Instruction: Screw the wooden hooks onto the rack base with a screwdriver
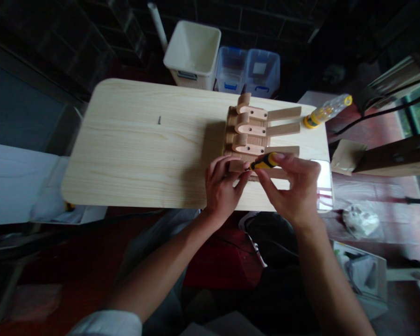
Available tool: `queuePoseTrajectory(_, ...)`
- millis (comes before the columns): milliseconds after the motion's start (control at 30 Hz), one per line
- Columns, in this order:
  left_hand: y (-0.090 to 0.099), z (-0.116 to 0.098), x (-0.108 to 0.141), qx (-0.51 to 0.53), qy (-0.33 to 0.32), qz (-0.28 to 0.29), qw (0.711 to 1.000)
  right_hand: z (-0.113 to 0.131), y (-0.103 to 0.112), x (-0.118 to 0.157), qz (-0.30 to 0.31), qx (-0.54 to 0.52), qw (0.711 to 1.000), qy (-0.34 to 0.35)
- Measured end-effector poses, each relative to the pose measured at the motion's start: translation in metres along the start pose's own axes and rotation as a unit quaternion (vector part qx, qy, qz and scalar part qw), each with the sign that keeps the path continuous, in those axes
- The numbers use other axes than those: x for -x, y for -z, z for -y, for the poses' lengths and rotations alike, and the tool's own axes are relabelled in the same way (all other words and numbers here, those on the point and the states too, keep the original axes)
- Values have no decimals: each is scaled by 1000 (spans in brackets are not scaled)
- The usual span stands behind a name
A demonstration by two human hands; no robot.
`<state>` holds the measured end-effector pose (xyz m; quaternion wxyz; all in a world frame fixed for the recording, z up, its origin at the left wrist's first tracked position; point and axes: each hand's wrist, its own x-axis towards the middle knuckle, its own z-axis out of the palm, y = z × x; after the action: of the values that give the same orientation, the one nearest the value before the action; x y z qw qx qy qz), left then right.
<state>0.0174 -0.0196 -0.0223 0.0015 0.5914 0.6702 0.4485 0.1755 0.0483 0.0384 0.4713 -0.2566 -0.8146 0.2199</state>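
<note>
Pale wooden assembly, three flat arms; right hand pinches screwdriver.

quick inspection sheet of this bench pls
surface: pine board, pale and bare-grained around the work
job's things: wooden assembly of slotted pieces, with a yellow-and-black screwdriver at its near edge
clutter: screw lying loose on the board; clear bottle with yellow cap at the far right corner
hands: left hand on the assembly; right hand pinching the screwdriver
cables: dark cable at upper right, off the board
surroundings: white bin, two clear storage boxes, plastic bag
</note>
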Motion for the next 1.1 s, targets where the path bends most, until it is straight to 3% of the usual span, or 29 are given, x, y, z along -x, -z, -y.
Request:
queuePoseTrajectory(100,0,0,0,-2,1,-1,1000,0,-1,-3,-6,4,1000,9)
queuePoseTrajectory(333,1,3,-1,-10,-10,19,1000,10,3,-13,49,-37,998,6)
queuePoseTrajectory(500,2,2,-1,-16,-4,24,1000,15,2,-12,65,-55,996,-27)
queuePoseTrajectory(733,0,2,-1,-14,-15,5,1000,16,3,-14,56,-31,997,-48)
queuePoseTrajectory(1100,0,2,-1,-19,-8,12,1000,13,1,-16,26,10,1000,-8)
